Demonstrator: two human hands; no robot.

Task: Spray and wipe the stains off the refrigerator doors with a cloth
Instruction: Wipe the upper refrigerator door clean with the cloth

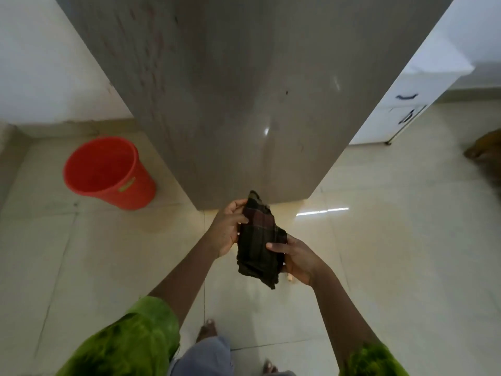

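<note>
Hands (260,242) half-hidden behind bunched cloth (259,245)

1. Both arms reach forward from the bottom of the view, bare from the elbow down, with green sleeves (130,337) at the upper arms.
2. The left hand (226,229) sits at about 11 o'clock of the right one, palm turned inward, fingers curled around the upper part of a dark cloth (259,240).
3. The right hand (295,257) lies lower, at 5 o'clock of the left, palm up under the cloth, thumb pressed on top.
4. Two bare feet (207,328) show below.
</note>
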